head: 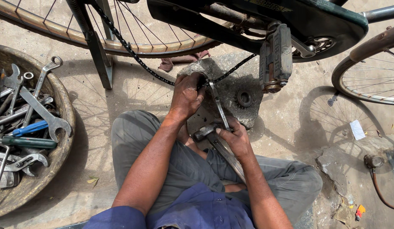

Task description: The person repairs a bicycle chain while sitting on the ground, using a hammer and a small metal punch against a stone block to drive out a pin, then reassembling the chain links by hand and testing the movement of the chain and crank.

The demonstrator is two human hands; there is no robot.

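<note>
Steel chain (231,70) lies on the stone (231,87), unjoined I judge; left hand (186,96) grips it, right hand (235,138) grips the hammer (205,132).

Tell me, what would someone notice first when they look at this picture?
Probably the two hands in the middle: the left hand presses a bicycle chain onto a grey stone, while the right hand grips a hammer and a thin metal tool. At the far left, a round basin piled with spanners catches the eye. A bicycle pedal hangs just above the stone.
</note>
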